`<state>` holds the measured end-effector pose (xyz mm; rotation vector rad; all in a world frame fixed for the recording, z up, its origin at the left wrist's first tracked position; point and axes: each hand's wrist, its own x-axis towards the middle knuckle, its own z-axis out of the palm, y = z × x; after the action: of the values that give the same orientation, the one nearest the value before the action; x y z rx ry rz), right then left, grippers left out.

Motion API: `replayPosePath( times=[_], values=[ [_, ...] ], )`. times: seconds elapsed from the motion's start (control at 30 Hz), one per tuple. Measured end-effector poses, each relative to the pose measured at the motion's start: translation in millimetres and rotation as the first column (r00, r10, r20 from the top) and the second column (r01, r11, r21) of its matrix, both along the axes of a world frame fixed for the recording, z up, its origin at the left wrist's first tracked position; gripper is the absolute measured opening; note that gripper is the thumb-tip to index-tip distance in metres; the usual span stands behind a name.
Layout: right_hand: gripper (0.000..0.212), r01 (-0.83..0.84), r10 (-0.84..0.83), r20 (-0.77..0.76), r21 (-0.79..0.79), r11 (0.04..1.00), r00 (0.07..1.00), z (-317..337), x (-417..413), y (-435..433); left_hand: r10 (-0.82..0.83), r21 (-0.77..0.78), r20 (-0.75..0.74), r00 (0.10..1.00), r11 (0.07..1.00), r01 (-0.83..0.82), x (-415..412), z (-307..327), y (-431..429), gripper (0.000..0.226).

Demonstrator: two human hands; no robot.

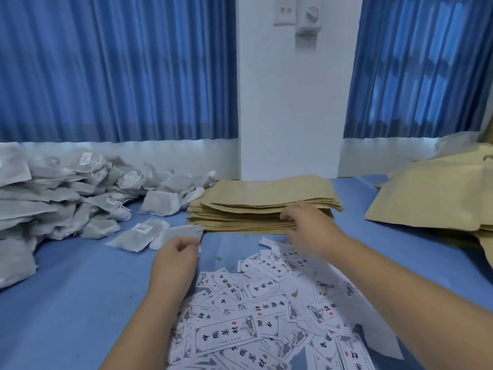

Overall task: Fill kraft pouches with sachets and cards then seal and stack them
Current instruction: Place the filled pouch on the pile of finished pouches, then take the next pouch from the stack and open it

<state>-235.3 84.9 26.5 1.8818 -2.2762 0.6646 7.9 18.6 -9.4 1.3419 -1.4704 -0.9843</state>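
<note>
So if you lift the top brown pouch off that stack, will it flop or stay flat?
It will probably bend a little but keep its shape: the top pouch lies gently bowed along its near edge. It is likely light, being thin and flat. It may slide easily, since the stack looks fanned beside the right hand.

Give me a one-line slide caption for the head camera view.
The right hand grips the edge of the kraft pouch stack while the left hand pinches a sachet, printed cards scattered nearby.
</note>
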Motion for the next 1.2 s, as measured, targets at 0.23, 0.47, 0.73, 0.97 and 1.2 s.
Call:
replayPosePath(
  times=[0.23,0.47,0.73,0.97,1.2],
  values=[
    [0.092,0.101,-0.025,-0.351,0.199,0.975,0.936,34.2,-14.1,-69.3,-0.097,0.038,0.224,0.970,0.995,0.091,-11.3,-12.6,-11.4,0.018],
    [0.046,0.311,-0.100,-0.470,0.396,0.864,0.877,19.1,-17.6,-79.7,-0.088,0.024,0.386,0.918,0.996,0.085,-14.0,-14.7,-14.4,0.015],
    [0.023,0.189,-0.089,-0.537,0.134,0.973,0.839,33.8,2.6,-72.5,-0.024,-0.092,0.143,0.989,0.995,0.037,-12.7,-7.5,-11.2,0.024],
    [0.021,0.018,-0.026,0.051,0.152,0.988,0.998,82.3,55.9,-69.8,-0.341,-0.061,-0.361,0.868,0.938,0.343,-24.7,12.8,13.2,0.010],
    [0.008,-0.024,-0.048,0.492,0.138,0.990,0.869,93.8,112.3,-78.5,-0.652,-0.118,-0.370,0.662,0.740,0.662,-40.3,10.0,40.1,0.067]
  ],
)
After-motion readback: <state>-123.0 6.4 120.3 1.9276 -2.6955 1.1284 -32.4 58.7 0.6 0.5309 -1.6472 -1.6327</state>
